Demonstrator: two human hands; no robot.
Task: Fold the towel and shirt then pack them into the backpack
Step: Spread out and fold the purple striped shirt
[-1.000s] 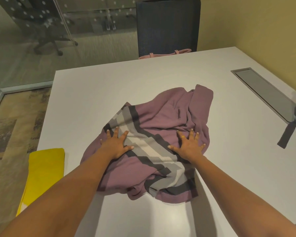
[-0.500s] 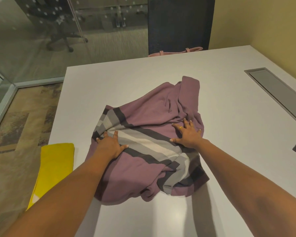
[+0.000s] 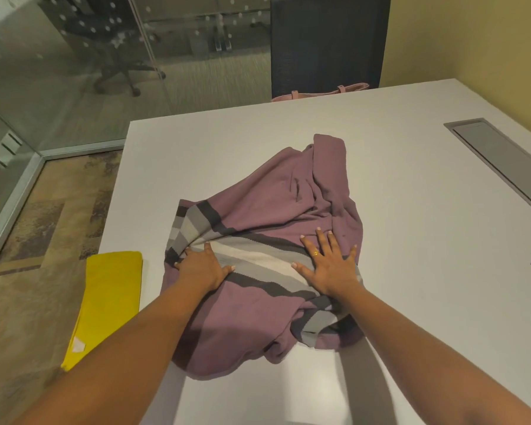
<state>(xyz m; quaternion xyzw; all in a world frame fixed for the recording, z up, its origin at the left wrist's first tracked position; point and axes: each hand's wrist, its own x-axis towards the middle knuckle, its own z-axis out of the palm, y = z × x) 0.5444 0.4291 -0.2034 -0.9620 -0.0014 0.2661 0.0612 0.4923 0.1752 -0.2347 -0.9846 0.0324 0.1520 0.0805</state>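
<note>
While the crumpled shirt (image 3: pixel 270 197) lies lengthwise away from me, my left hand (image 3: pixel 203 269) and right hand (image 3: pixel 330 269) press flat, equally near, on its striped band; towel (image 3: pixel 111 289) left of shirt.

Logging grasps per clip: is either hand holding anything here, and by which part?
Nothing is held. The left hand and right hand press flat on the striped band of the purple shirt.
</note>
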